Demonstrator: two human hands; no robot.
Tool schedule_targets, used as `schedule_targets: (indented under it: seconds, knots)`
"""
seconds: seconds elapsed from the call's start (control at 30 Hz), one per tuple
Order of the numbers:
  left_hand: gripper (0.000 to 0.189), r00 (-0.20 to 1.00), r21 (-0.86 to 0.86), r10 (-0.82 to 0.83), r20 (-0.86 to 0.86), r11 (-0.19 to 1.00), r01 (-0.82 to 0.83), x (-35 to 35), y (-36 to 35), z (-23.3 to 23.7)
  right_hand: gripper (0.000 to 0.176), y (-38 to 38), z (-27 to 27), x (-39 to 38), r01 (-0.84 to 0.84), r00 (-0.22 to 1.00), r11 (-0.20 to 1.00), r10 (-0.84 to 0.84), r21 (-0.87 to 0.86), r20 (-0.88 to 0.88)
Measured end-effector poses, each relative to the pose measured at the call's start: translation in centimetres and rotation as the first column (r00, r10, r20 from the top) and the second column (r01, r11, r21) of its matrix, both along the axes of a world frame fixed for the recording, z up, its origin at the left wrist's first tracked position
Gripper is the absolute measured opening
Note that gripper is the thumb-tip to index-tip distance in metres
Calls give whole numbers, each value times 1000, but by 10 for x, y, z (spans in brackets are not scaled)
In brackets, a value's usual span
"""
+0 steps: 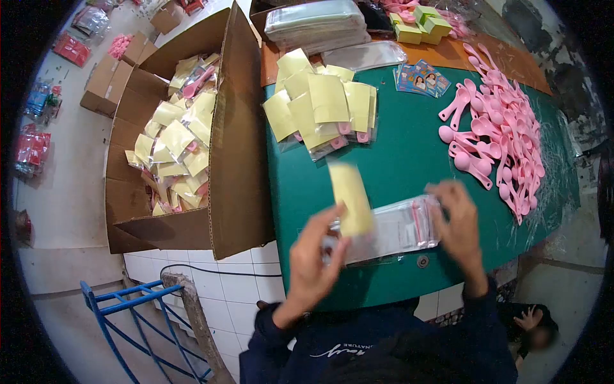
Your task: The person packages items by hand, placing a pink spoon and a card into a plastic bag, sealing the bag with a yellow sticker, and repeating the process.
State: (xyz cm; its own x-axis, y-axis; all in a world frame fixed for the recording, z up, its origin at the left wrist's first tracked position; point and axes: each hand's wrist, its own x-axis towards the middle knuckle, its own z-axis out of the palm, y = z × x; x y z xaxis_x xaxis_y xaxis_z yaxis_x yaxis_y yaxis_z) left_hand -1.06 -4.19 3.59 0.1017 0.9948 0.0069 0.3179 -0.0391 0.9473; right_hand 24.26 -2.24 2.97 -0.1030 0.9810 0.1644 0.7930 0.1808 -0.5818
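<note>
My left hand (313, 256) is closed on a yellow card (351, 200), which is blurred and tilted upright over the table. Something clear and shiny shows between the fingers below the card. Just right of it lies a stack of clear plastic bags (400, 229) with red-pink strips along one end. At that end is my right hand (459, 217), its blurred fingers apart at the edge of the bags. Farther up the table sits a pile of packed bags with yellow cards (320, 105), pink spoon ends poking out below.
A heap of pink spoons (505, 137) covers the table's right side. Blue printed cards (422, 79), stacked clear bags (316, 25) and yellow blocks (422, 27) lie at the back. An open cardboard box (240, 141) full of packed bags stands left, above a blue metal rack (144, 294). A person (527, 323) is low at right.
</note>
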Motion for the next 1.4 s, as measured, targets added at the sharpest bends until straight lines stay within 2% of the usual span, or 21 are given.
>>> schedule_targets:
  seconds: [0.03, 0.07, 0.1, 0.13, 0.2, 0.27, 0.3, 0.37, 0.43, 0.47, 0.57, 0.6, 0.67, 0.73, 0.77, 0.8, 0.87, 1.0, 1.17, 1.3, 1.4]
  knots:
    - [48, 1000, 38, 13, -7, 999, -13, -3, 17, 4, 28, 18, -4, 15, 28, 996, 993, -38, 117, 86]
    - [44, 974, 210, 76, -212, 977, -31, -3, 35, 6, 29, 39, -10, 32, 20, 984, 985, -50, 171, 172]
    - [41, 903, 377, 173, -394, 926, -13, -2, 52, 6, 31, 54, -16, 46, 7, 964, 974, -66, 225, 256]
    - [38, 792, 530, 297, -533, 847, 39, -2, 62, 6, 30, 62, -18, 53, -6, 937, 979, -65, 202, 342]
    - [33, 822, 334, -89, -563, 885, 324, 3, 64, 2, 29, 75, -23, 61, -25, 861, 988, -57, 153, 505]
    - [27, 742, 136, -420, -523, 818, 559, 16, 55, -2, 29, 82, -37, 68, -2, 913, 996, -36, 93, 406]
    - [30, 702, 111, -461, -543, 789, 604, 23, 51, -8, 29, 84, -41, 70, 5, 934, 998, -25, 58, 356]
    - [30, 664, 98, -419, -620, 798, 595, 31, 47, -23, 23, 82, -37, 68, 19, 951, 995, -47, 97, 306]
    - [29, 685, 22, -515, -515, 791, 611, 29, 53, -22, 18, 79, -23, 62, 63, 967, 986, -98, 154, 234]
    - [28, 693, -15, -557, -458, 784, 620, 28, 55, -22, 14, 80, -19, 61, 91, 968, 952, -154, 293, 199]
    - [26, 713, 84, -537, -450, 770, 632, 25, 54, -31, 17, 72, 9, 46, 221, 975, 853, -212, 473, -73]
    - [25, 705, 82, -534, -467, 767, 636, 25, 54, -32, 18, 68, 16, 41, 203, 978, 820, -193, 534, -76]
    - [23, 686, 81, -531, -497, 759, 646, 25, 55, -34, 15, 65, 7, 33, 279, 928, 840, -112, 466, -355]
    - [21, 759, 193, -507, -408, 765, 615, 23, 59, -33, 13, 57, 4, 21, 312, 809, 880, -48, 359, -586]
    - [20, 790, 247, -496, -359, 766, 593, 22, 61, -32, 14, 53, 3, 16, 289, 800, 900, -40, 327, -599]
    - [20, 826, 137, -535, -179, 818, 559, 21, 62, -29, 15, 49, 2, 11, 265, 790, 918, -33, 294, -612]
    - [18, 848, -109, -495, 190, 848, 519, 17, 63, -24, 17, 47, 1, 2, 209, 775, 942, 3, 261, -631]
    - [25, 874, -196, -383, 298, 872, 449, 16, 69, -25, 17, 45, 5, -8, 206, 682, 966, -27, 157, -731]
    - [35, 864, -238, -385, 326, 851, 469, 15, 68, -21, 18, 43, 6, -11, 175, 609, 980, -31, 95, -793]
    - [48, 871, -252, -374, 319, 852, 458, 14, 70, -21, 19, 40, 9, -13, 74, 670, 997, -28, 30, -741]
    - [47, 878, -268, -367, 309, 852, 450, 16, 70, -19, 20, 39, 7, -15, 53, 672, 999, -36, 0, -740]
